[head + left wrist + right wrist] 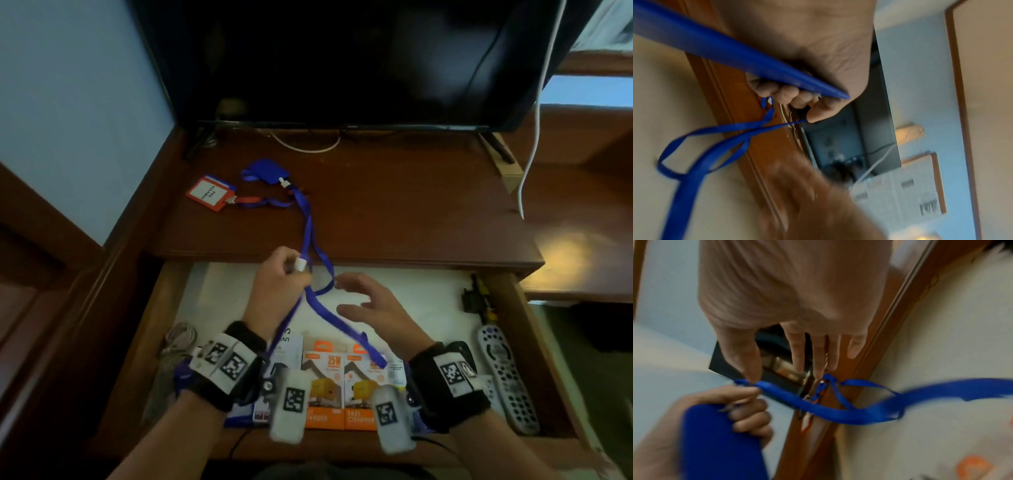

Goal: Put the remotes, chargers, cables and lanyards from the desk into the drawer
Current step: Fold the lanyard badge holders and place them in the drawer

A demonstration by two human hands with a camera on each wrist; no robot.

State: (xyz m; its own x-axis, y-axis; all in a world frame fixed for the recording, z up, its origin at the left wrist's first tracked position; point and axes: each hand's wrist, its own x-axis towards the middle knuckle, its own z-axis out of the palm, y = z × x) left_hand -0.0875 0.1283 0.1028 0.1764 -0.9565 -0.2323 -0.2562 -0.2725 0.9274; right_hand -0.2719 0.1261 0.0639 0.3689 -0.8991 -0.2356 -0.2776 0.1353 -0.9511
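Note:
A blue lanyard (307, 222) runs from its blue pouch (265, 170) on the desk (411, 205) down over the front edge into the open drawer (428, 291). My left hand (294, 270) grips the strap by a white clip, just above the drawer's back edge. The left wrist view shows my fingers (785, 95) curled round the strap (725, 48). My right hand (342, 294) hovers open beside the strap's loop, fingers (797, 353) straight, holding nothing. A red badge holder (211, 193) with its own lanyard lies on the desk at the left.
The drawer holds orange charger boxes (342, 387), a grey remote (507, 377) on the right, a coiled cable (181, 339) on the left and a black item (474, 298) at the back right. A TV (342, 61) stands at the desk's back, with a white cable (534, 137) hanging beside it.

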